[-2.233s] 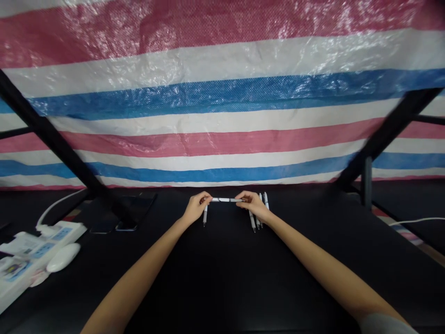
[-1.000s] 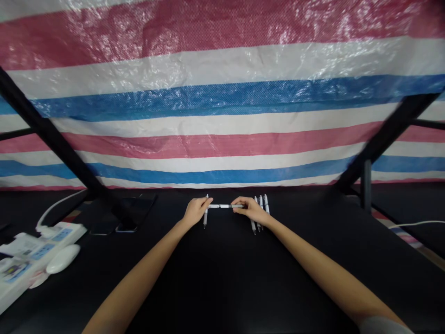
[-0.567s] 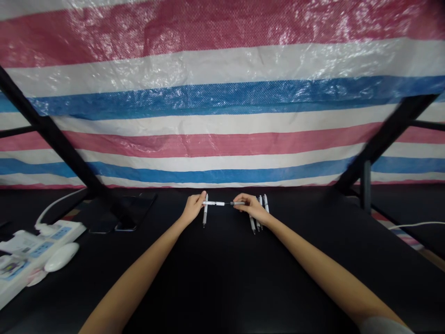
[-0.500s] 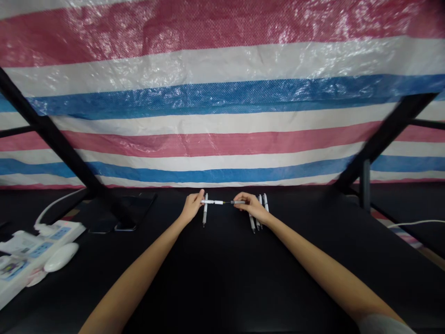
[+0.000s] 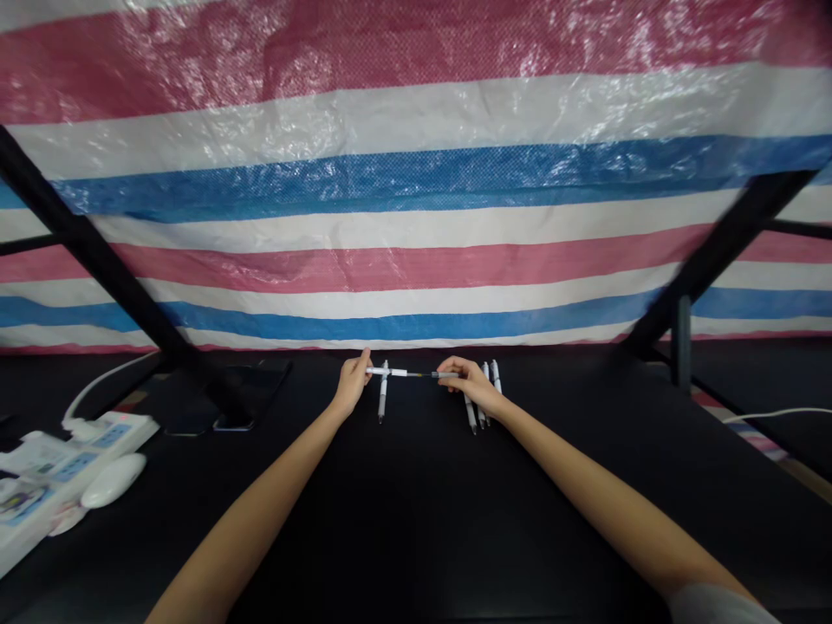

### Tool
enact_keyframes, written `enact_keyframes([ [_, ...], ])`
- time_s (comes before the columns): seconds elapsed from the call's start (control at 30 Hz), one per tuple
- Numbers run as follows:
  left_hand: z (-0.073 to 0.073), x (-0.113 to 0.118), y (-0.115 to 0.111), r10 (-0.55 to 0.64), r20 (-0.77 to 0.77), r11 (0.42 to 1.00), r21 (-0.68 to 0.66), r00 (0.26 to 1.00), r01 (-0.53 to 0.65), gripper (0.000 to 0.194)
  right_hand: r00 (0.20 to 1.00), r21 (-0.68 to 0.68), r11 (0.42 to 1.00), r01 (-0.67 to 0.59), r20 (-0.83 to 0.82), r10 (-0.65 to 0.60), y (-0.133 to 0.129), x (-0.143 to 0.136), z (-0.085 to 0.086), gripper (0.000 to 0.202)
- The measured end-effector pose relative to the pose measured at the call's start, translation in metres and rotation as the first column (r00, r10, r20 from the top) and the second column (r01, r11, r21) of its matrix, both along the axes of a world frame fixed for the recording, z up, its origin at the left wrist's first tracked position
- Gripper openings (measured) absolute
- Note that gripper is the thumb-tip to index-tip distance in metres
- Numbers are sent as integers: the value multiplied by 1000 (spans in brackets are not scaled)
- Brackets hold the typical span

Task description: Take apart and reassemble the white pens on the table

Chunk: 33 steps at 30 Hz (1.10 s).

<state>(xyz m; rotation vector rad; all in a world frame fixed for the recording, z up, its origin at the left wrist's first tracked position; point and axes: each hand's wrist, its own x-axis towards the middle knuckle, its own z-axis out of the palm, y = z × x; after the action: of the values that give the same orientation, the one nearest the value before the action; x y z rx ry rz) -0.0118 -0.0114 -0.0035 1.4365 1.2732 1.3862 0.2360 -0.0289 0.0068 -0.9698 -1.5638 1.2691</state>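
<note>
My left hand (image 5: 353, 381) is closed on the white pen barrel (image 5: 395, 373), which lies level in the air. From its right end a thin refill (image 5: 419, 374) runs across to the grey grip section (image 5: 447, 375), pinched between the fingertips of my right hand (image 5: 469, 381). Barrel and grip are apart, with the refill bridging the gap. One whole white-and-grey pen (image 5: 382, 405) lies on the black table under the barrel, just right of my left hand. Several similar pens (image 5: 470, 416) lie side by side beneath my right hand, partly covered by it.
At the left stand a white power strip (image 5: 84, 468) with plugs and a rounded white object (image 5: 113, 481). Phone-like dark slabs (image 5: 234, 423) lie near the left black frame leg (image 5: 149, 303). Another leg (image 5: 702, 269) rises at right. A striped plastic sheet (image 5: 416, 269) hangs behind the table.
My left hand has moved left with the white barrel, so the gap to the grip is wider and more of the refill shows. My right hand has barely moved.
</note>
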Motion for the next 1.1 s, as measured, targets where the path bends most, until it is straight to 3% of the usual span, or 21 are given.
enact_keyframes([
  [0.8,-4,-2,4,14,5,1000,-20,1000,-14,49,999,-7,1000,-6,52,6,-2,-1,2,15],
  [0.93,-3,-1,2,-22,-68,1000,-14,997,21,51,997,-1,1000,-10,73,10,-3,-1,4,15],
  [1.1,2,3,-2,-80,-280,993,56,957,100,53,994,15,999,-45,100,43,-3,-1,4,14],
])
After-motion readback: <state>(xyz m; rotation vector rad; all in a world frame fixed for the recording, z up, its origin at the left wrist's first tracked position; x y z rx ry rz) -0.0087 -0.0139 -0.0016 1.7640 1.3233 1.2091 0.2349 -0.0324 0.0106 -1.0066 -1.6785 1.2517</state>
